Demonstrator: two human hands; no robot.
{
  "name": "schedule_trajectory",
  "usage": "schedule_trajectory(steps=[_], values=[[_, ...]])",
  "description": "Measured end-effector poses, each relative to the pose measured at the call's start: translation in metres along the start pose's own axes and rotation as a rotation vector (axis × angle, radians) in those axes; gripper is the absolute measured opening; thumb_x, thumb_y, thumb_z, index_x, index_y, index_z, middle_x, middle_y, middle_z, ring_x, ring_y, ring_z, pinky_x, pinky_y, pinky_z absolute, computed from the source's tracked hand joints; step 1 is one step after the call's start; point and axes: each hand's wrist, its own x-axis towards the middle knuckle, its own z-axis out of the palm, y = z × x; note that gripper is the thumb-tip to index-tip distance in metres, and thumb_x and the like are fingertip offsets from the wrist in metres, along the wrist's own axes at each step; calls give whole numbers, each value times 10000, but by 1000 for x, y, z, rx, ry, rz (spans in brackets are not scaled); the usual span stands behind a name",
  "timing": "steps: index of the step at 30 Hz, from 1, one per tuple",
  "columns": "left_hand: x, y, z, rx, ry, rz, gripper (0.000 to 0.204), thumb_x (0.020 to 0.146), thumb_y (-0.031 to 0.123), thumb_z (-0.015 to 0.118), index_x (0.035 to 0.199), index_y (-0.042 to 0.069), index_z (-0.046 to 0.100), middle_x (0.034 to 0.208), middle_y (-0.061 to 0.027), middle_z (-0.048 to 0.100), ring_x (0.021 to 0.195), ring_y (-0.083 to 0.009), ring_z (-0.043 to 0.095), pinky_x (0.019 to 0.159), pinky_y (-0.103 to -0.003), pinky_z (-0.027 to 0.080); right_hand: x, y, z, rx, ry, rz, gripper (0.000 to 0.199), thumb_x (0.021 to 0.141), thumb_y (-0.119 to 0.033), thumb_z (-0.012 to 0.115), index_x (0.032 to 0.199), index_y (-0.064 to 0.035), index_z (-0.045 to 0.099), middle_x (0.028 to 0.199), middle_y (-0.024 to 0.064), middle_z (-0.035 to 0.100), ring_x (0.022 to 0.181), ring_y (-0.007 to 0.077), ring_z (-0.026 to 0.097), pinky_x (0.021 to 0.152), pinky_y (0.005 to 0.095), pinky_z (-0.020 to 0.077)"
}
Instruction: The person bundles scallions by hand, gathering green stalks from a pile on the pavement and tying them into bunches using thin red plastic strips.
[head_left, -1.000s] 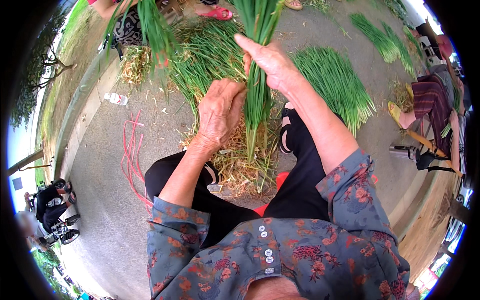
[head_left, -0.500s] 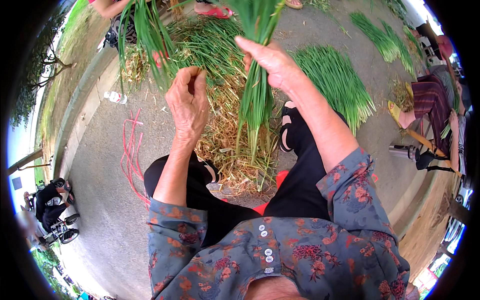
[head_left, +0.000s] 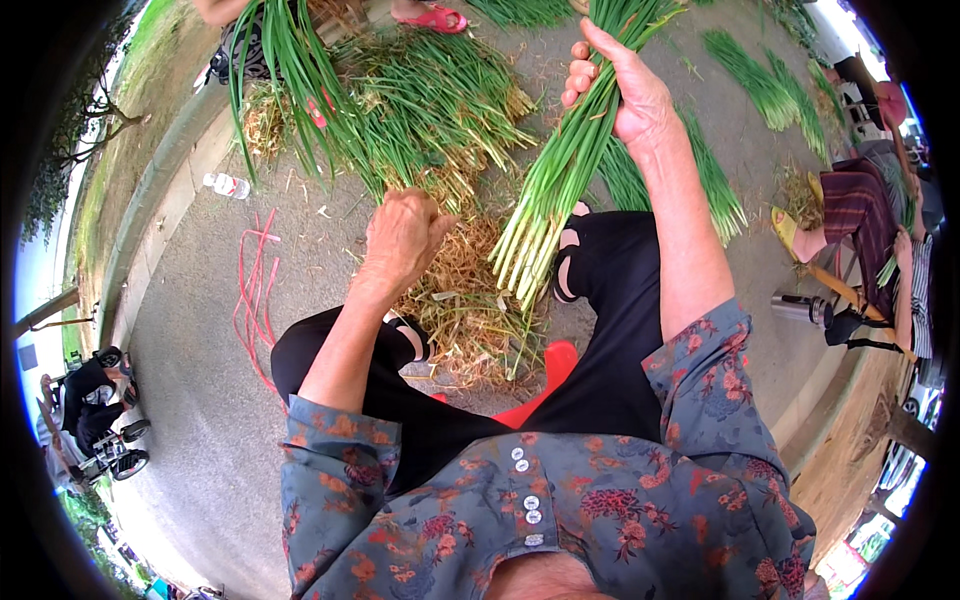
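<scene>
My right hand [head_left: 640, 100] is wrapped round a bunch of garlic chives [head_left: 555, 190], pale stem ends slanting down to the left, leaves rising past the thumb. My left hand [head_left: 405, 235] is closed, knuckles up, at the near edge of a heap of green chives [head_left: 430, 85]. Its fingertips are turned away, so anything inside them is hidden. Below and beside it lies a pile of dry, straw-coloured trimmings [head_left: 465, 310] between my feet. Past my right forearm, a laid-out row of chives [head_left: 705, 180] is partly covered by that arm.
At upper left a person holds long chives [head_left: 285, 70]. A plastic bottle [head_left: 227, 186] and red plastic strips [head_left: 258, 300] lie on the pavement to the left. On the right another person sits near a metal flask [head_left: 800, 307]. More chives [head_left: 755, 80] lie at the far right.
My right hand has moved up and right with the bunch, whose stem ends now fan out toward the lower left. My left hand has come down and right, from a raised pinch to closed fingers.
</scene>
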Motion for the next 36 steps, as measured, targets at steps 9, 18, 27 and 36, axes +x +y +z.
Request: schedule_trajectory(steps=[9, 18, 27, 36], values=[[17, 20, -11, -150, 152, -134, 200, 737, 181, 636, 759, -17, 614, 772, -175, 609, 694, -291, 590, 625, -353, 466, -1, -1, 0, 5, 27, 3, 281, 767, -298, 648, 762, -81, 470, 531, 1, 490, 464, 132, 508, 517, 327, 470], [18, 42, -17, -967, 118, -111, 340, 769, 242, 640, 981, -16, 575, 956, -96, 598, 864, -167, 564, 741, -304, 457, 4, 16, 18, 7, 47, 42, 275, 751, -293, 668, 748, -80, 495, 540, 9, 499, 475, 140, 505, 520, 322, 469], [16, 42, -20, -1220, 44, -35, 158, 691, 94, 695, 754, 1, 585, 970, -70, 555, 904, -141, 518, 783, -289, 428, 5, 22, 29, -48, 83, 51, 298, 740, -308, 679, 764, -73, 498, 568, 19, 509, 490, 141, 516, 517, 310, 476], [18, 32, -20, -1176, 3, -239, 132, 759, 61, 611, 862, 12, 546, 843, -35, 550, 707, -121, 510, 690, -262, 422, 6, 22, 26, -85, 139, 22, 291, 709, -269, 714, 753, -56, 521, 630, 45, 513, 516, 147, 519, 472, 296, 479]])
